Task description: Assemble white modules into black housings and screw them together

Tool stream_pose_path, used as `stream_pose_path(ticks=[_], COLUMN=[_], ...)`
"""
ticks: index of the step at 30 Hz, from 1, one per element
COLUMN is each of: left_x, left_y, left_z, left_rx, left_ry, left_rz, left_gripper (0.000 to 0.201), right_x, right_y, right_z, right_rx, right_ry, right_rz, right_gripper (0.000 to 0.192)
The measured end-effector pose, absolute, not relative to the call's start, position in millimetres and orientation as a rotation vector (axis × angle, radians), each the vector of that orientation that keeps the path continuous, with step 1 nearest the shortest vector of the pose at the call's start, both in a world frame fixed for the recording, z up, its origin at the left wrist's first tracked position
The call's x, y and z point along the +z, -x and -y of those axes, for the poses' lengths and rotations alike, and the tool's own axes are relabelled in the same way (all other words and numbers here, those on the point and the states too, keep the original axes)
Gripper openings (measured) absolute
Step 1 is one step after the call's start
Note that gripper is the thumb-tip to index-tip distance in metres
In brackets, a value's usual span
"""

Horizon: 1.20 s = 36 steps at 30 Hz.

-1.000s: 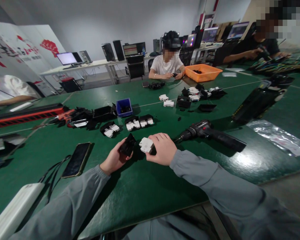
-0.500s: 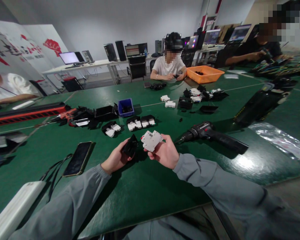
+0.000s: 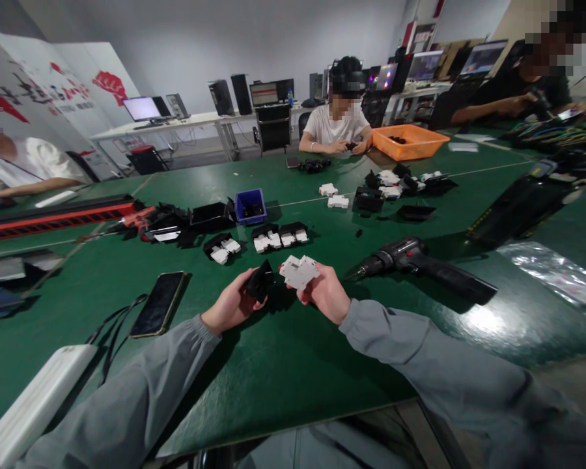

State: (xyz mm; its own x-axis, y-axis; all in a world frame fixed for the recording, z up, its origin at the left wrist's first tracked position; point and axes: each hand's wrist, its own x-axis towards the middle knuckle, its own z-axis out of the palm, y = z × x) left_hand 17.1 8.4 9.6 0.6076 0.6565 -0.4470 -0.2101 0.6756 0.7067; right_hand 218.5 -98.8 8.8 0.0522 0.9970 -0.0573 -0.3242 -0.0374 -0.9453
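Observation:
My left hand (image 3: 231, 304) is closed round a small black plastic housing (image 3: 260, 281), its thin edge pointing up. In my right hand (image 3: 329, 294) I grip a white circuit breaker (image 3: 299, 271) with a red spot on its left end. The two parts are close together but apart, above the green table. Just beyond them lie a pair of black housings with white breakers in them (image 3: 280, 238) and another such housing (image 3: 223, 249). Right of my right hand rests a black cordless drill (image 3: 410, 258).
A phone (image 3: 159, 305) and a white bar-shaped case with a strap (image 3: 43, 397) lie at left. Farther off are a blue bin (image 3: 251, 207), an orange basket (image 3: 410, 143) and loose breakers (image 3: 338, 202). A plastic bag (image 3: 557, 273) lies at right. Other people sit around the table (image 3: 283, 378).
My right hand has turned the breaker a little, so it lies flatter and nearer the housing. The whole view has shifted slightly. Both hands keep their holds.

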Motion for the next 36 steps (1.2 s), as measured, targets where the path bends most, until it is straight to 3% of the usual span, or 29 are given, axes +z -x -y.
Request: stream_pose_path(ticks=[3,7,21,30,36], left_x=[12,17,11,14,15], left_y=[-17,-18,-15,-12,-11], left_z=[-8,-6,-1,6,7], left_rx=[0.565,0.572,0.523,0.475,0.491], left_ry=[-0.599,-0.595,-0.887,-1.152,-1.127], left_rz=[-0.806,-0.809,-0.665,-0.546,-0.52], left_gripper=[0.023,0.028,0.038,0.055,0.066], right_x=[9,13,17,14,9], right_y=[-220,-221,-222,-222,-225], right_z=[106,113,113,110,106], right_rx=[0.758,0.405,0.143,0.449,0.346], right_ry=[1.276,1.356,1.22,1.246,1.236], right_rz=[1.367,1.721,1.855,1.912,1.862], right_gripper=[0.031,0.045,0.054,0.076,0.082])
